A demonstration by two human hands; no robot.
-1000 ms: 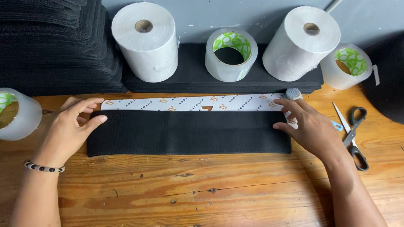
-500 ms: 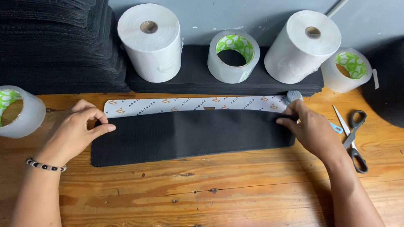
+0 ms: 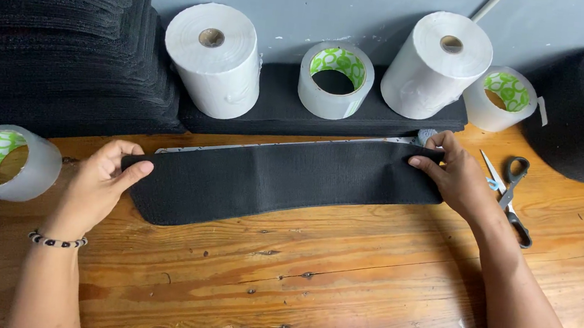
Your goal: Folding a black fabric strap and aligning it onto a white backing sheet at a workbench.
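A fabric strip [image 3: 283,181] is lying across the surface [image 3: 309,280], the left hand [image 3: 101,181] pinching its left end, the right hand [image 3: 458,176] its right. Behind it, two paper rolls [image 3: 216,60] and a tape roll [image 3: 336,79] between them are standing. Scissors [image 3: 514,196] are lying just right of the right hand; another tape roll [image 3: 7,161] is sitting far left.

Small sewing or craft workshop: worn, scuffed wooden plank workbench [image 3: 337,289] against a grey painted wall [image 3: 322,3], tall stack of black fabric strips [image 3: 54,41], two big white paper rolls [image 3: 215,58], clear tape rolls with green-patterned cores [image 3: 334,80], black-handled scissors [image 3: 514,192].
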